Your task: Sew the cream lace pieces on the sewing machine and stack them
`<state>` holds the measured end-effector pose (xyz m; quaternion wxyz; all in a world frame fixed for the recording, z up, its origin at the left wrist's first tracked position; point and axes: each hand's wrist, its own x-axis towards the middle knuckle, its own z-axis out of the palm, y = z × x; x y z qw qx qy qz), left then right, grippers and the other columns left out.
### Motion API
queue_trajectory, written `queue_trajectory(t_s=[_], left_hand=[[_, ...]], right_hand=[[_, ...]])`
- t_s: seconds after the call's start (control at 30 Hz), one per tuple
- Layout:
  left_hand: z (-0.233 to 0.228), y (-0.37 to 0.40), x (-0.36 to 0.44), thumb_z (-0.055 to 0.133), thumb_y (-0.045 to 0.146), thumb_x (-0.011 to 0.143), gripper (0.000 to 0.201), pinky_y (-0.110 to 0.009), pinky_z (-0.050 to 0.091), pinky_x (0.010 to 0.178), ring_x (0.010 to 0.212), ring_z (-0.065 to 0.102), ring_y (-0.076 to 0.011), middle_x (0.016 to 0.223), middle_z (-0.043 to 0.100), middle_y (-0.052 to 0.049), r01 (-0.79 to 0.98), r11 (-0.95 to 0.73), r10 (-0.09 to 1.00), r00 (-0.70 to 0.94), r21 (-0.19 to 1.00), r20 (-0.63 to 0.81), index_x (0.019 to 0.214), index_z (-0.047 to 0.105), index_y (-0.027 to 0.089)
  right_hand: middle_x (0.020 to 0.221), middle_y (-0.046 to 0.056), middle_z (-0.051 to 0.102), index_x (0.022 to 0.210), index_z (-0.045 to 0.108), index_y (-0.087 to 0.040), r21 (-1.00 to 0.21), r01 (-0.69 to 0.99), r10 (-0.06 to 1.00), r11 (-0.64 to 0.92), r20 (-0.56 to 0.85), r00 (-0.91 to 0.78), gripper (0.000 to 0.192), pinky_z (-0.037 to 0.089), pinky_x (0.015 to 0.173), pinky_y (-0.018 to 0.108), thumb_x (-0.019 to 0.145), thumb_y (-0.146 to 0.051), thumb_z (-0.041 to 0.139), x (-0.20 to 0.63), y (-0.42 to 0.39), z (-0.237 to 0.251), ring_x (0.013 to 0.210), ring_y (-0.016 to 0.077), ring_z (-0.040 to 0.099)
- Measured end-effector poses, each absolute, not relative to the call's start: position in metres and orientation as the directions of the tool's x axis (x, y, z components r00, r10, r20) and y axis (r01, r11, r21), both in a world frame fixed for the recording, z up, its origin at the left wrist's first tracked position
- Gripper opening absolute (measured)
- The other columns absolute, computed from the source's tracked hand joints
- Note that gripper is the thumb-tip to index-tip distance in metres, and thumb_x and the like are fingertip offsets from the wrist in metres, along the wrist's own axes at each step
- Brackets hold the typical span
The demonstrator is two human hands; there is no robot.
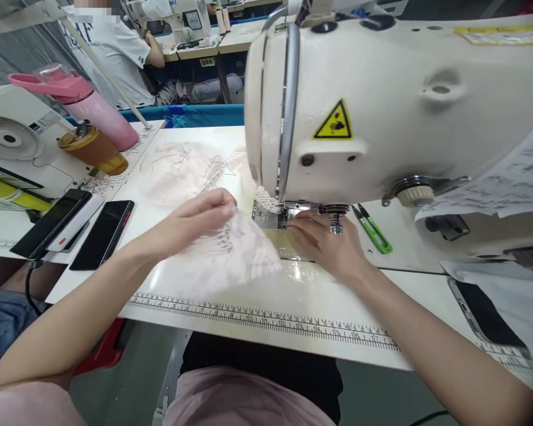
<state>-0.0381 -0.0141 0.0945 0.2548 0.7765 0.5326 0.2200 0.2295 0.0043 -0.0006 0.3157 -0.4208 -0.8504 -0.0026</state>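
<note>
I have one pale lace piece just left of centre in the frame, hanging blurred above the table. The left hand pinches its upper edge between thumb and curled fingers, the forearm slanting up from the lower left. From the lower right, the other forearm reaches up and inward; the right hand is palm down, fingers extended toward the presser foot — I cannot tell whether they grip anything.

Over that hand I see one sewing machine, filling the upper right, with one green thread snips just right of the fingers. Behind the left hand lies more pale fabric, strewn with loose threads. I count two phones lying flat — a black phone at left, another phone at lower right — plus one pink bottle and one amber cup at upper left.
</note>
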Motion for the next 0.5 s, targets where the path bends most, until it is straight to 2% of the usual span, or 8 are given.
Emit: queue_trajectory(t_s=[0.1,0.2,0.27,0.37,0.43,0.5], left_hand=[[0.073,-0.008,-0.012,0.047,0.041,0.095,0.02,-0.024,0.039,0.046,0.051,0.048,-0.0101,0.066,0.055,0.003,0.568,-0.224,0.896,0.44,0.792,-0.063,0.088,0.052,0.023],[0.063,-0.016,0.009,0.049,0.038,0.096,0.016,-0.023,0.034,0.046,0.046,0.044,-0.0078,0.064,0.057,0.005,0.631,-0.3,0.915,0.402,0.715,0.029,0.094,0.053,0.023],[0.061,-0.025,0.018,0.048,0.036,0.096,0.015,-0.022,0.033,0.047,0.046,0.046,-0.0076,0.065,0.06,0.006,0.684,-0.404,0.899,0.419,0.607,0.126,0.097,0.054,0.023],[0.06,-0.035,0.023,0.046,0.035,0.097,0.015,-0.021,0.031,0.047,0.045,0.048,-0.008,0.065,0.062,0.007,0.715,-0.523,0.851,0.466,0.464,0.242,0.098,0.055,0.023],[0.061,-0.037,0.022,0.046,0.035,0.098,0.015,-0.021,0.031,0.048,0.045,0.047,-0.0078,0.064,0.062,0.007,0.72,-0.511,0.858,0.453,0.47,0.24,0.098,0.055,0.023],[0.062,-0.035,0.02,0.046,0.039,0.097,0.017,-0.02,0.033,0.048,0.046,0.047,-0.008,0.064,0.06,0.007,0.726,-0.433,0.895,0.416,0.534,0.159,0.1,0.055,0.024]], right_hand=[[0.106,0.004,0.073,0.109,0.069,-0.022,-0.488,0.634,0.795,0.6,0.452,-0.404,0.028,0.051,0.082,0.034,0.098,-0.036,0.047,0.229,0.002,0.003,0.094,0.0187,0.067],[0.106,0.002,0.073,0.115,0.064,-0.026,-0.654,0.51,0.823,0.558,0.356,-0.444,0.03,0.051,0.086,0.034,0.097,-0.044,0.048,0.227,-0.003,0.01,0.099,0.018,0.066],[0.104,0.001,0.072,0.116,0.061,-0.026,-0.68,0.496,0.821,0.541,0.299,-0.486,0.034,0.049,0.087,0.034,0.092,-0.049,0.055,0.225,-0.006,0.014,0.098,0.0177,0.065],[0.093,0.0,0.07,0.103,0.061,-0.024,-0.693,0.452,0.785,0.562,0.275,-0.555,0.024,0.045,0.088,0.034,0.093,-0.043,0.053,0.222,-0.009,0.015,0.091,0.0154,0.064],[0.08,-0.002,0.065,0.09,0.06,-0.021,-0.71,0.402,0.761,0.578,0.291,-0.58,0.02,0.044,0.083,0.032,0.094,-0.039,0.051,0.221,-0.009,0.013,0.081,0.0133,0.061],[0.07,-0.004,0.058,0.079,0.055,-0.02,-0.76,0.335,0.754,0.557,0.293,-0.589,0.026,0.042,0.072,0.028,0.095,-0.04,0.049,0.221,-0.008,0.011,0.07,0.011,0.055]])
